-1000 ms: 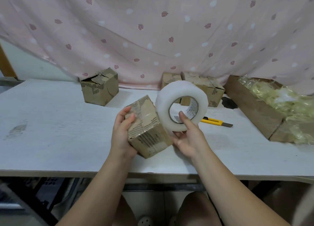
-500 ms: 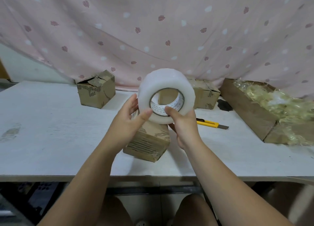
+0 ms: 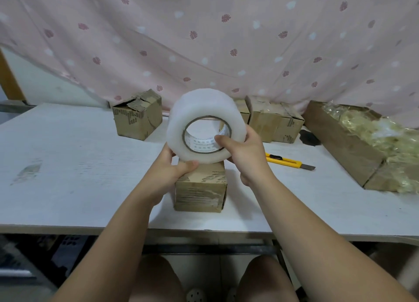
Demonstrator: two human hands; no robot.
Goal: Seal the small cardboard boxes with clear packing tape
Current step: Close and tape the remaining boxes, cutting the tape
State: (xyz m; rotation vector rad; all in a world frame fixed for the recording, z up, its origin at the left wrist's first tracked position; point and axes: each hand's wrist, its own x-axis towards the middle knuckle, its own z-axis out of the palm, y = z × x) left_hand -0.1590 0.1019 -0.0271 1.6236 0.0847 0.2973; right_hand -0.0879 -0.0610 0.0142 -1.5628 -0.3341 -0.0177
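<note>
Both hands clasp the tape roll point(image 3: 199, 111), held at frame centre over the small box point(image 3: 200, 192). The left hand point(image 3: 172, 167) cups its lower left edge with the thumb on the face, and the right hand point(image 3: 244, 156) hooks its thumb into the cardboard core. I judge the roll hefty and slick-sided, so the core is the sure hold; its free end is not visible. The box, low centre near the table's point(image 3: 68, 165) front edge, looks light and dented, likely to slide unless pinned. Bare tabletop lies left, and a utility knife point(image 3: 288, 162) sits just right. Farther back stand another box point(image 3: 137, 119) upper left, more boxes point(image 3: 272, 122) centre-right, and a long carton point(image 3: 340, 143) along the right edge.
</note>
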